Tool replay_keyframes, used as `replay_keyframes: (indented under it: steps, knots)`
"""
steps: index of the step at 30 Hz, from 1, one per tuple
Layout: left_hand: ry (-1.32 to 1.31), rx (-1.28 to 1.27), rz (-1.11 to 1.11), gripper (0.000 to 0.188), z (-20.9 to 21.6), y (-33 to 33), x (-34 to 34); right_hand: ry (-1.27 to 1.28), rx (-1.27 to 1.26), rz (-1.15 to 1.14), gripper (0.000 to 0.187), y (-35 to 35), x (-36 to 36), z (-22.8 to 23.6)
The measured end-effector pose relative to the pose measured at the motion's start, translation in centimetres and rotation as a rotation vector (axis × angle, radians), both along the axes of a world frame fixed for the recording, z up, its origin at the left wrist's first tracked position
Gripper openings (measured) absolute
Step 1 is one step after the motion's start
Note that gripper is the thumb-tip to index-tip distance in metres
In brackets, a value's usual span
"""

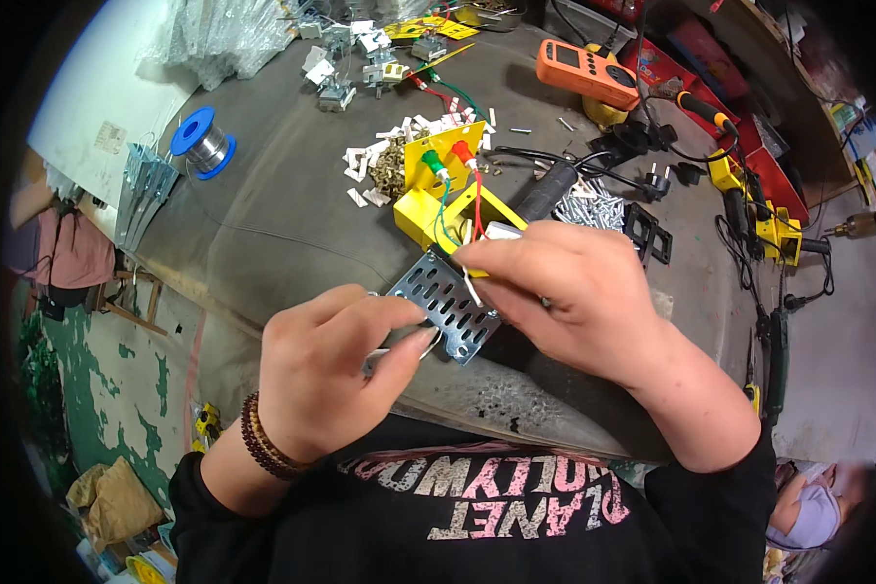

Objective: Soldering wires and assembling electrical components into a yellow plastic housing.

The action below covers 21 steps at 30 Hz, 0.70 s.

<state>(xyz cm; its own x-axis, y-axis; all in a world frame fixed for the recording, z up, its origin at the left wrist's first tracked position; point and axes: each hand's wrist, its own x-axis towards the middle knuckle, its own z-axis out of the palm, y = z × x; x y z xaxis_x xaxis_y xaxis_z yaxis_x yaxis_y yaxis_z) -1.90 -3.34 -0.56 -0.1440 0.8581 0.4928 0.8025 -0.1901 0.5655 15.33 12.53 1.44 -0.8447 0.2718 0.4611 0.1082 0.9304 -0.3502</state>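
A yellow metal housing lies on the bench in front of me, its upright panel carrying a green and a red capped fitting with green and red wires. Against its near side is a slotted silver metal plate. My right hand is closed in a pinch over the near edge of the housing, on a white wire. At the plate's left edge, my left hand has thumb and index finger bent close together around a white wire; the fingertips partly hide it.
Small brass parts and white pieces are heaped behind the housing; screws lie to its right. A solder spool stands at left. An orange multimeter, black plug and several cords occupy the right.
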Motion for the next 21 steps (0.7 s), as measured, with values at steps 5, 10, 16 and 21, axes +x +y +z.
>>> replay_keyframes:
  steps: [5, 10, 16, 21]
  knots:
    - [0.045, -0.070, -0.057, 0.026, -0.2, -0.4, 1.5, -0.155, -0.003, 0.136, 0.010, 0.9, -0.1, 0.7]
    - [0.194, -0.094, -0.017, 0.023, -1.6, -0.4, 2.7, -0.320, 0.179, 0.129, 0.009, 2.7, 0.6, 2.4]
    - [0.190, -0.158, -0.020, 0.023, -1.1, -0.4, 2.9, -0.389, 0.534, 0.040, 0.010, 2.6, 0.5, 2.2]
    - [0.196, -0.057, 0.015, 0.026, 0.1, 0.2, 2.7, -0.299, 0.286, 0.077, 0.009, 3.4, 1.5, 1.9]
